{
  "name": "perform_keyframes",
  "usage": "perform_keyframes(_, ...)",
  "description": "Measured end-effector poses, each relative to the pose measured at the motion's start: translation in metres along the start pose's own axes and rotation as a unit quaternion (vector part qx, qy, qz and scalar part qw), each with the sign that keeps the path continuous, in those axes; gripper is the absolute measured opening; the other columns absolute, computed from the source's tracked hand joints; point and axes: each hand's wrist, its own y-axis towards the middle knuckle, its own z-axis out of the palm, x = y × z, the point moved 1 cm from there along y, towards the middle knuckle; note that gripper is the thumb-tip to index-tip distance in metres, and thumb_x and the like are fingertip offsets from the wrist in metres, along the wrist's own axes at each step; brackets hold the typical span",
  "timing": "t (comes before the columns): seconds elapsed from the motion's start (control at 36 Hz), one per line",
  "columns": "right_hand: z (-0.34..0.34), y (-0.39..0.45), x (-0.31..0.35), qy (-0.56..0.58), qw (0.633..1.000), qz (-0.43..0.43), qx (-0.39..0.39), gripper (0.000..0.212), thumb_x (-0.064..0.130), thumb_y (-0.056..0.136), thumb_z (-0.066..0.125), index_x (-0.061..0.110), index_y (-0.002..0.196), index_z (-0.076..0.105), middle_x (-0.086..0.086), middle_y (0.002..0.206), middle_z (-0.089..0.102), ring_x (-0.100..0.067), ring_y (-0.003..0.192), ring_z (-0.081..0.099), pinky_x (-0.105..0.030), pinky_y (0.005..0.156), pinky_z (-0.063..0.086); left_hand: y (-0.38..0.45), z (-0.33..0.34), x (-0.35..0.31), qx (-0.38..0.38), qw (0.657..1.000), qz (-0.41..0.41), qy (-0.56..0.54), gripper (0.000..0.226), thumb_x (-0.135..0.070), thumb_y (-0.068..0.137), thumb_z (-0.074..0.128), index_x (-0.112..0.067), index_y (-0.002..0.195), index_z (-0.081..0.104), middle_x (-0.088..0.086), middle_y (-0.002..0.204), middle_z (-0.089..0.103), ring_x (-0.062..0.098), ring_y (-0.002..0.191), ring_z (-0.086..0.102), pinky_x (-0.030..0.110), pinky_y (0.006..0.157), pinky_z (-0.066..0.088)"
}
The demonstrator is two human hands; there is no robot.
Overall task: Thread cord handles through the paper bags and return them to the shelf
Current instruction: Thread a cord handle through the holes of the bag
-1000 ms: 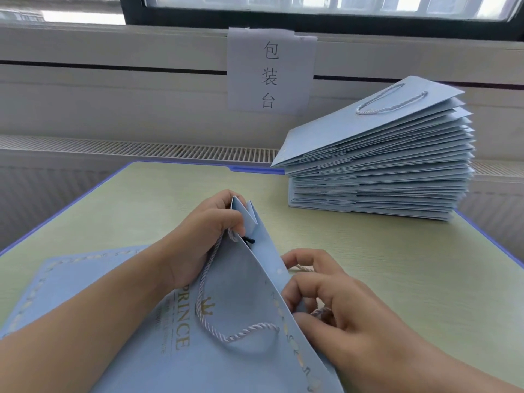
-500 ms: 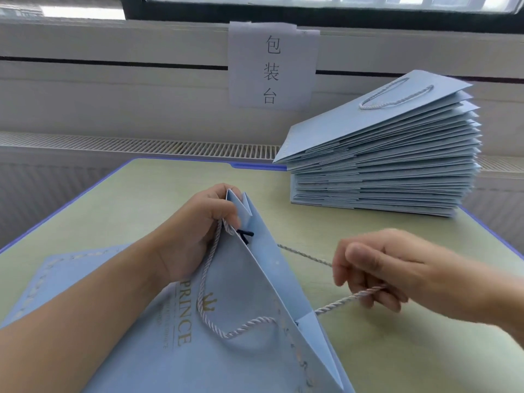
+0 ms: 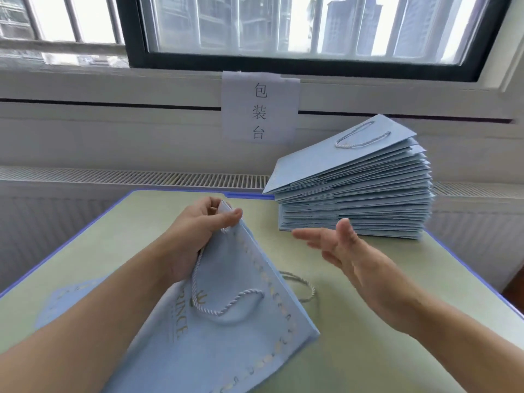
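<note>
I saw daylight through a black-framed window (image 3: 306,26), a paper sign (image 3: 259,107) taped beneath, above the green bench (image 3: 368,364).

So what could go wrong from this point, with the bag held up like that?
1. The left hand pinches only the top edge of the bag, so the paper may crease or slip there.
2. The second cord lies loose on the table behind the bag, and the open right hand holds nothing; it could snag or pull back out when the bag moves.
3. The stack of finished bags leans; adding one carelessly might make it slide.
</note>
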Motion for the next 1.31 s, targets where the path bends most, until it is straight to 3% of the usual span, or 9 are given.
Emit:
perform_keyframes(0.22, 0.007, -0.002, 0.042, 0.434, 0.882, 0.136, 0.125, 0.084, 0.073, 0.087, 0.032, 0.008, 0.139, 0.049, -0.016, 0.138, 0.053, -0.028, 0.124, 0.054, -0.039, 0.101, 0.046, 0.026, -0.015, -0.033, -0.204, 0.975, 0.032, 0.081, 0.032, -0.029, 0.085, 0.075, -0.015, 0.078, 0.046, 0.005, 0.072, 0.05, 0.02, 0.059, 0.044, 0.031, 0.054, 0.037)
perform_keyframes(0.36, 0.01, 0.011, 0.039, 0.299, 0.925, 0.221, -0.078, 0.024, 0.015, 0.097, 0.049, 0.002, 0.108, 0.066, -0.015, 0.1, 0.073, -0.025, 0.077, 0.072, -0.038, 0.067, 0.06, 0.02, -0.022, -0.019, -0.223, 0.96, 0.023, 0.167, 0.029, -0.02, 0.09, 0.069, -0.017, 0.08, 0.042, 0.008, 0.086, 0.05, 0.022, 0.073, 0.045, 0.034, 0.065, 0.039)
perform_keyframes(0.53, 0.011, 0.026, 0.012, 0.159, 0.937, 0.238, -0.202, 0.025, -0.004, 0.092, 0.052, 0.004, 0.115, 0.051, -0.019, 0.108, 0.065, -0.033, 0.081, 0.065, -0.049, 0.073, 0.056, -0.014, -0.02, 0.001, -0.111, 0.982, -0.078, 0.129, 0.054, 0.011, 0.087, 0.058, -0.017, 0.128, 0.039, 0.014, 0.118, 0.051, 0.029, 0.092, 0.055, 0.03, 0.059, 0.043)
perform_keyframes(0.58, 0.011, 0.03, 0.007, 0.067, 0.948, 0.21, -0.231, 0.033, -0.005, 0.088, 0.057, 0.005, 0.118, 0.05, -0.014, 0.108, 0.062, -0.031, 0.087, 0.063, -0.049, 0.079, 0.055, -0.026, -0.013, 0.01, -0.088, 0.973, -0.067, 0.203, 0.068, 0.003, 0.084, 0.061, -0.021, 0.142, 0.032, 0.009, 0.133, 0.045, 0.029, 0.109, 0.052, 0.035, 0.076, 0.05)
perform_keyframes(0.64, 0.012, 0.034, 0.006, -0.109, 0.949, 0.187, -0.23, 0.041, 0.003, 0.087, 0.06, 0.007, 0.127, 0.05, -0.01, 0.118, 0.058, -0.027, 0.103, 0.058, -0.043, 0.093, 0.049, -0.034, -0.008, 0.019, -0.098, 0.898, -0.053, 0.426, 0.076, -0.016, 0.089, 0.057, -0.025, 0.152, 0.016, 0.007, 0.156, 0.021, 0.029, 0.141, 0.026, 0.042, 0.112, 0.031)
perform_keyframes(0.69, 0.015, 0.038, 0.007, -0.339, 0.901, 0.175, -0.206, 0.055, 0.022, 0.093, 0.054, 0.014, 0.144, 0.035, -0.006, 0.145, 0.039, -0.026, 0.13, 0.038, -0.038, 0.108, 0.034, -0.038, 0.003, 0.019, -0.112, 0.784, -0.013, 0.611, 0.068, -0.028, 0.101, 0.039, -0.024, 0.155, -0.002, 0.004, 0.163, -0.013, 0.025, 0.15, -0.008, 0.043, 0.12, 0.005)
perform_keyframes(0.75, 0.025, 0.044, 0.012, -0.457, 0.858, 0.157, -0.175, 0.058, 0.036, 0.1, 0.038, 0.018, 0.151, 0.018, 0.001, 0.157, 0.021, -0.023, 0.141, 0.021, -0.038, 0.114, 0.02, -0.039, 0.018, 0.016, -0.082, 0.746, 0.01, 0.661, 0.061, -0.033, 0.105, 0.025, -0.022, 0.155, -0.009, 0.002, 0.161, -0.023, 0.022, 0.148, -0.02, 0.044, 0.119, -0.005)
perform_keyframes(0.89, 0.063, 0.062, 0.009, -0.542, 0.824, 0.159, -0.054, 0.059, 0.042, 0.103, 0.017, 0.014, 0.153, 0.004, -0.001, 0.162, 0.004, -0.021, 0.148, -0.001, -0.047, 0.117, -0.004, -0.022, 0.038, 0.025, 0.002, 0.738, -0.045, 0.673, 0.06, -0.04, 0.106, 0.012, -0.011, 0.155, -0.007, 0.004, 0.163, -0.016, 0.02, 0.149, -0.015, 0.048, 0.118, -0.006)
perform_keyframes(1.31, 0.069, 0.062, -0.015, -0.541, 0.819, 0.186, -0.034, 0.061, 0.046, 0.102, 0.017, 0.013, 0.153, 0.01, -0.002, 0.162, 0.003, -0.022, 0.148, 0.001, -0.047, 0.117, -0.001, -0.02, 0.035, 0.051, 0.016, 0.739, -0.052, 0.672, 0.058, -0.036, 0.105, 0.01, -0.011, 0.155, -0.007, 0.002, 0.163, -0.016, 0.017, 0.15, -0.013, 0.05, 0.118, -0.008)
